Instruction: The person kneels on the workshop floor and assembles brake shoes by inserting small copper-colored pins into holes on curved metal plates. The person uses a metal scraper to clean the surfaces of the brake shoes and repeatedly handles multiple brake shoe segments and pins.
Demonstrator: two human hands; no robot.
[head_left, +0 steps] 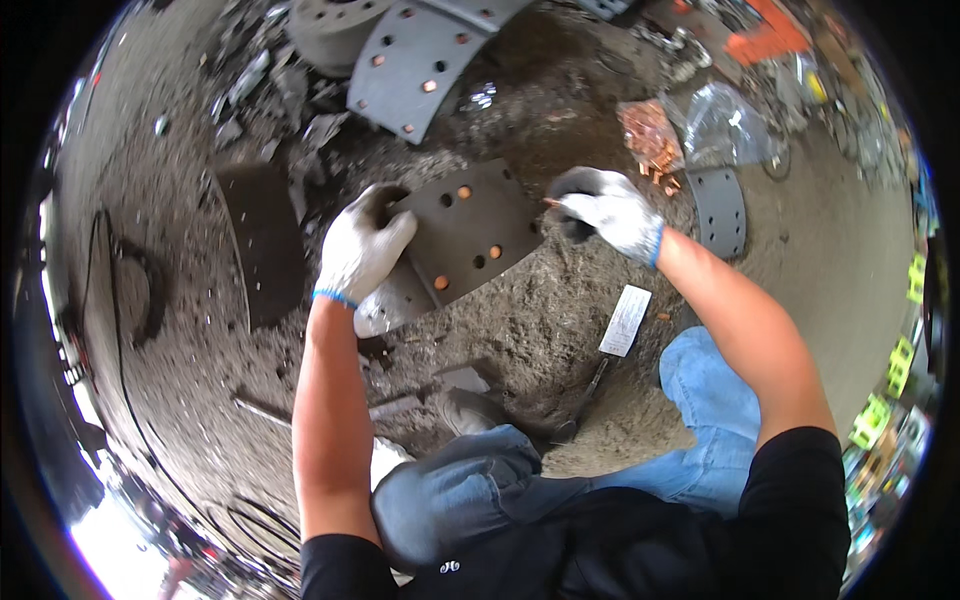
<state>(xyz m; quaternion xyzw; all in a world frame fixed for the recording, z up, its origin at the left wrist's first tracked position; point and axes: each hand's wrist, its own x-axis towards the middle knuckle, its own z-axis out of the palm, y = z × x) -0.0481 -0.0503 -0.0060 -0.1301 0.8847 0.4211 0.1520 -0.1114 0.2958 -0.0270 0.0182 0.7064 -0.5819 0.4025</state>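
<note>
My left hand (366, 245), in a white glove with dark fingertips, grips the left edge of a curved grey brake lining (470, 225). Round holes run through the lining, some showing copper-coloured rivets. It lies against a metal brake shoe (395, 300), part of which shows below my left hand. Just right of the lining, my gloved right hand (605, 210) pinches a small copper rivet (552, 202) between thumb and fingers, apart from the lining. A torn clear bag of copper rivets (650, 135) lies beyond my right hand, with a few spilled out.
Another drilled lining (718, 212) lies at the right; a dark curved plate (262, 245) rests at the left. Larger drilled linings (410, 70) stand at the back. A hammer (585, 395) and a white label (626, 320) are near my knees. A black cable (120, 340) runs along the left.
</note>
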